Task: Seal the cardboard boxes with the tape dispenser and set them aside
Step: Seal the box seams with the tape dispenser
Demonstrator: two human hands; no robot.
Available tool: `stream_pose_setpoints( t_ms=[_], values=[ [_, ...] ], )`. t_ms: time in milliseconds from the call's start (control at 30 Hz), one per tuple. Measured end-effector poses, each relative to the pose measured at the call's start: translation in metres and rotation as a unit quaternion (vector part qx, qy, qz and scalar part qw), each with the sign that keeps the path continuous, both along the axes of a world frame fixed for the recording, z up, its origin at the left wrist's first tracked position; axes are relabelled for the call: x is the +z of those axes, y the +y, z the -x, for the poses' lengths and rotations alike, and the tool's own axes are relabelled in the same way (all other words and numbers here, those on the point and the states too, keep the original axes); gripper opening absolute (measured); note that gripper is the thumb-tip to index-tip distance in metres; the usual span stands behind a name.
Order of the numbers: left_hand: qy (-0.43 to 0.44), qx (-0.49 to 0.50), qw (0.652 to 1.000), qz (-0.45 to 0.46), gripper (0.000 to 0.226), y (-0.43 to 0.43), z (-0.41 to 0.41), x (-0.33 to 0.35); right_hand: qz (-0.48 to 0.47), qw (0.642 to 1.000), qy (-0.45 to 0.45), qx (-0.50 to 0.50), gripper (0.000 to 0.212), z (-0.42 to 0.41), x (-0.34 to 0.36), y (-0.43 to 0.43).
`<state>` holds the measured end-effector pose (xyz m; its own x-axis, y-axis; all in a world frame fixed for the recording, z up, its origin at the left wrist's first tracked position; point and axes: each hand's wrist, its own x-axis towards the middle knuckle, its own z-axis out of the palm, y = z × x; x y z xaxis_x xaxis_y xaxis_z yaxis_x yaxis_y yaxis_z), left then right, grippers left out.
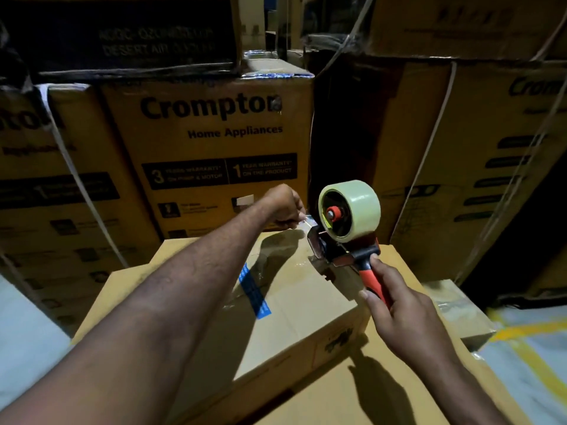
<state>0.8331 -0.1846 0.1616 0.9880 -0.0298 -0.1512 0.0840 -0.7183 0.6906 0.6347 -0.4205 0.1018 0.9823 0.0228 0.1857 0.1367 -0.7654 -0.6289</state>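
Note:
A plain cardboard box (294,305) lies in front of me on top of a larger flat carton (383,391). Clear tape and a blue strip (254,291) run across its top. My right hand (408,314) grips the red handle of the tape dispenser (346,237), whose pale tape roll (359,210) stands above the box's far right corner. My left hand (287,207) reaches over the box and pinches the free end of the clear tape (308,223) just left of the dispenser's mouth.
Tall stacked Crompton cartons (214,148) with white straps form a wall close behind the box, with more at left and right (478,167). A smaller taped box (457,311) sits at the right. Pale floor with yellow lines (534,354) shows at lower right.

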Motion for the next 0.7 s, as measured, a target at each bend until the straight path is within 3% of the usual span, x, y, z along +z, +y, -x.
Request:
stream_pose_setpoints(
  t_ms=[200, 433, 700],
  values=[
    [-0.023, 0.043, 0.999, 0.001, 0.008, -0.001, -0.031, -0.029, 0.023, 1.000, 0.008, -0.011, 0.066, -0.023, 0.004, 0.017],
    [-0.075, 0.024, 0.990, -0.115, 0.006, 0.000, -0.050, -0.058, 0.040, 0.999, 0.011, -0.017, 0.067, -0.041, 0.001, 0.028],
    [-0.060, 0.035, 0.998, -0.004, 0.007, 0.014, -0.058, -0.075, 0.036, 0.999, 0.012, -0.016, 0.065, -0.046, -0.006, 0.031]
  ],
)
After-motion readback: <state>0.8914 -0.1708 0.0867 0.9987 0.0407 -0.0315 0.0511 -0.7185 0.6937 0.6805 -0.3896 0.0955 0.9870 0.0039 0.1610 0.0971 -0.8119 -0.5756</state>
